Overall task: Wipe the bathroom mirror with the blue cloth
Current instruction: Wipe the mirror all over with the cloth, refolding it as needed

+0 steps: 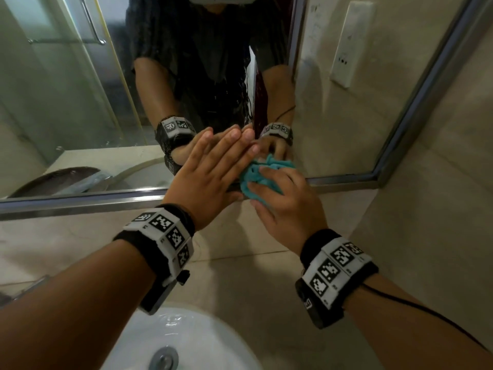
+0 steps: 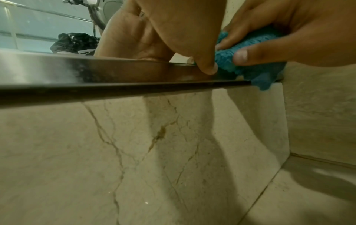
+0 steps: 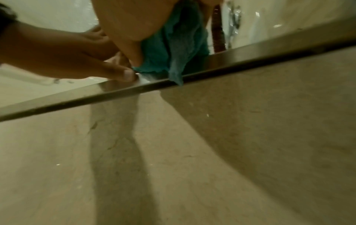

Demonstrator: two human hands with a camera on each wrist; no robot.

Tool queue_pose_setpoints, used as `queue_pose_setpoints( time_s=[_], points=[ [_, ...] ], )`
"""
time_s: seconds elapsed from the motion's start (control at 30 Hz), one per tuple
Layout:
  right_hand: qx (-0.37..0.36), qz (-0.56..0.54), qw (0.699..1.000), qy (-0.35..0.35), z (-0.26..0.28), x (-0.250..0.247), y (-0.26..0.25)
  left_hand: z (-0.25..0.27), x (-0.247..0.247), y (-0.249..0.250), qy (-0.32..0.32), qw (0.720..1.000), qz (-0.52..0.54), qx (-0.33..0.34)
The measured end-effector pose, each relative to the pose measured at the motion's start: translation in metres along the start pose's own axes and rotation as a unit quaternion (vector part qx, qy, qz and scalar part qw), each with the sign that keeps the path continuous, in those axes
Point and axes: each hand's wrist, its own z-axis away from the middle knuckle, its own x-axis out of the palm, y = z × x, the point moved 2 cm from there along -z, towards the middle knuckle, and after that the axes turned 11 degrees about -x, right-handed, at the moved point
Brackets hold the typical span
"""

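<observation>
- Both hands are working at the lower edge of the mirror (image 1: 80, 102), close together and just above its metal frame (image 1: 80, 202).
- The right hand (image 1: 282, 198) is bunching the blue cloth (image 1: 256, 180) under curled fingers and pressing it against the glass (a crumpled wad is probably giving a firmer rubbing pad than a flat sheet would).
- A corner of the cloth is hanging down over the frame, as the right wrist view is showing, so the wiping seems to be reaching the very bottom strip of glass.
- The left hand (image 1: 210, 166) is lying flat with straight fingers against the mirror just beside the cloth, gripping nothing; its thumb is touching the cloth's edge in the left wrist view, likely steadying it or bracing the body while leaning in.
- Streaks and drips are showing higher up on the glass, so I judge the job as still far from done.
- The white sink (image 1: 186, 343) is sitting directly below the arms, set into the pale stone counter (image 1: 66, 249), which is why both arms are reaching forward over it.
</observation>
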Motion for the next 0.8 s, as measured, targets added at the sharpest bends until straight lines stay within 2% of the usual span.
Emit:
queue_pose_setpoints(
  time_s=[0.1, 0.2, 0.3, 0.4, 0.5, 0.6, 0.7, 0.8],
  points=[
    [-0.005, 0.033, 0.999, 0.015, 0.018, -0.011, 0.027, 0.001, 0.0, 0.0, -0.005, 1.0, -0.019, -0.001],
    [0.036, 0.051, 0.998, 0.028, 0.027, -0.018, 0.04, 0.001, 0.0, 0.003, -0.01, 0.999, -0.037, -0.011],
    [0.043, 0.083, 0.995, 0.023, 0.013, -0.008, 0.02, 0.001, 0.001, 0.005, -0.01, 0.999, -0.04, -0.019],
    [0.002, 0.034, 0.999, -0.011, -0.007, 0.004, -0.004, 0.0, 0.0, 0.007, 0.007, 1.0, -0.015, -0.027],
    [-0.004, 0.01, 1.0, -0.022, -0.006, -0.006, 0.005, 0.0, 0.0, 0.008, 0.003, 1.0, -0.008, -0.028],
    [0.048, 0.052, 0.997, -0.042, 0.021, -0.023, 0.037, 0.0, -0.001, 0.008, -0.018, 0.999, -0.022, -0.03],
    [0.115, 0.061, 0.991, -0.01, 0.029, -0.027, 0.045, 0.001, -0.001, 0.009, -0.025, 0.999, -0.026, -0.034],
    [0.057, 0.065, 0.996, 0.003, 0.009, -0.014, 0.017, 0.001, -0.001, 0.009, -0.015, 0.999, -0.021, -0.033]
  ],
)
